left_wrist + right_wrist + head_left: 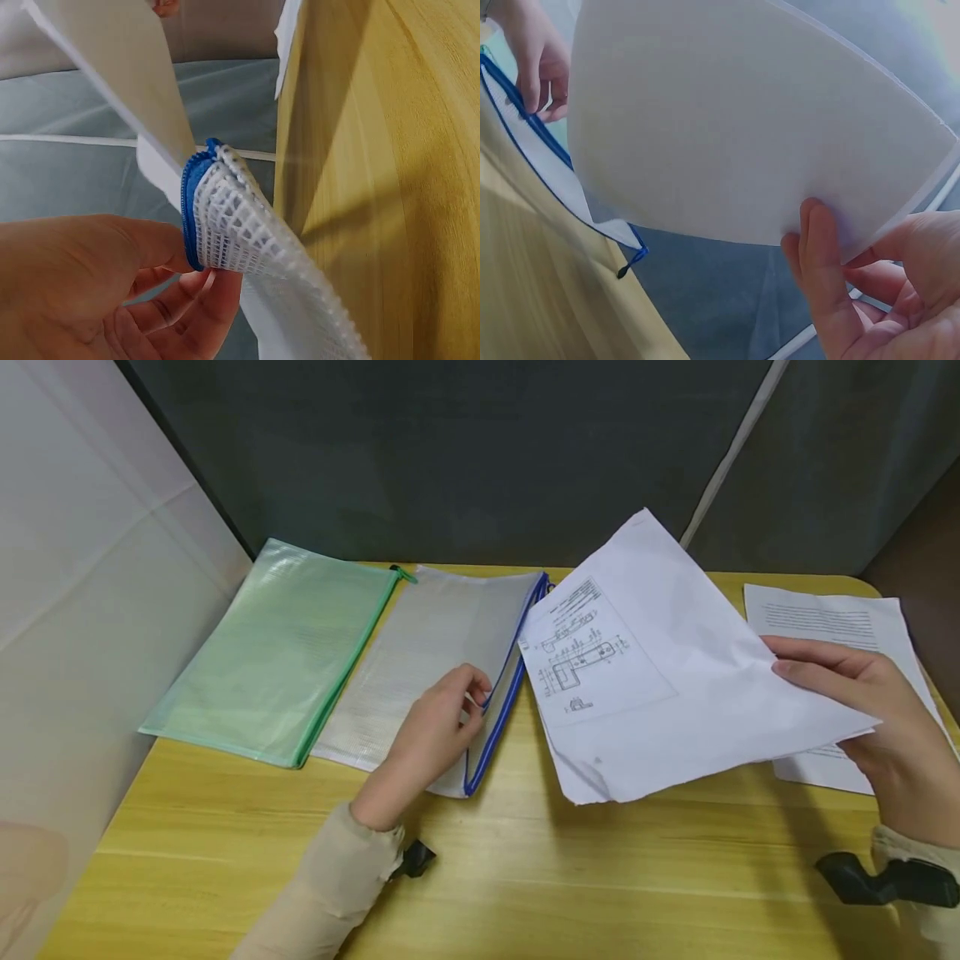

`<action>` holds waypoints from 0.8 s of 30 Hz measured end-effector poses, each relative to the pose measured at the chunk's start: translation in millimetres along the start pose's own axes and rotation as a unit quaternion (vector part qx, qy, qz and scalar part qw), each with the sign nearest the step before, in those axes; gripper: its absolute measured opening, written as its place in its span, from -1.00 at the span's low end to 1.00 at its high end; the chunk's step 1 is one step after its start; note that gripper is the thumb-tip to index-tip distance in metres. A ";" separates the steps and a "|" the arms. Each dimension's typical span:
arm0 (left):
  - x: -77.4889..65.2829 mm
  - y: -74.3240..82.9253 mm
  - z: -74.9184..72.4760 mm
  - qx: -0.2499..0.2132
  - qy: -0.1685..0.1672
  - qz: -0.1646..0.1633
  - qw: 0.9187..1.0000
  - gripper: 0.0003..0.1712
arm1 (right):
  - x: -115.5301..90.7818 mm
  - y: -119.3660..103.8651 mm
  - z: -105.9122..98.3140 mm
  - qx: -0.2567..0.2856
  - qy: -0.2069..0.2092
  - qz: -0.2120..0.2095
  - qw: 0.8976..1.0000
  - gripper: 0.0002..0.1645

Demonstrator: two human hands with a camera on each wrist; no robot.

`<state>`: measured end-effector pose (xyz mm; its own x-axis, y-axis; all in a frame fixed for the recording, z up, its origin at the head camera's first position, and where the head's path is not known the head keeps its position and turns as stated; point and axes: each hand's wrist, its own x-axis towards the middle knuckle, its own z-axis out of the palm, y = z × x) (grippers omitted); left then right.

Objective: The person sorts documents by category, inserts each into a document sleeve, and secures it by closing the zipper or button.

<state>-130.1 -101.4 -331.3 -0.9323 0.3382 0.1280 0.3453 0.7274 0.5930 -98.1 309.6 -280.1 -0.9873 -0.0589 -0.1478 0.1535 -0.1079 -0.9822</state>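
A clear mesh zipper pouch [435, 643] with blue zipper edging lies mid-table, its mouth parted along the right side. My left hand [442, 714] pinches the upper edge of that mouth between thumb and fingers; the left wrist view shows the blue zipper strip [192, 214] in its grip. In my right hand [892, 718] is a small stack of white paper sheets [712, 693], held at the right corner, thumb on top and fingers beneath. The top sheet carries a printed technical drawing. Its left edge overlaps the far end of the pouch mouth in the head view.
To the left lies a green zipper pouch [277, 643], beside the clear one. Printed text pages [817, 618] rest at the table's right, partly behind my right hand. A dark panel [450, 460] stands along the back edge and a white wall [97, 568] on the left.
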 end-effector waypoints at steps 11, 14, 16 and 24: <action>-0.2 14.9 11.4 0.019 0.015 0.010 1.000 -0.78 | 6.6 17.2 0.6 0.007 0.010 -0.001 1.000 -0.64; 0.0 15.3 12.3 0.018 0.013 0.006 1.000 -0.78 | 10.2 22.4 5.5 0.033 -0.003 -0.011 0.999 -0.64; -0.1 15.4 12.5 0.018 0.013 0.005 1.000 -0.79 | 12.4 25.8 9.0 0.048 -0.009 -0.021 0.999 -0.63; 0.0 15.9 11.5 0.015 0.014 0.006 1.000 -0.78 | 17.8 37.0 24.6 0.039 0.002 -0.040 0.998 -0.67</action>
<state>-123.4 -83.0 -331.1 -0.9305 0.3312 0.1567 0.3593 0.7412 0.5670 -108.9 280.1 -316.2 -0.9966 -0.0431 -0.0697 0.0767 -0.1891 -0.9790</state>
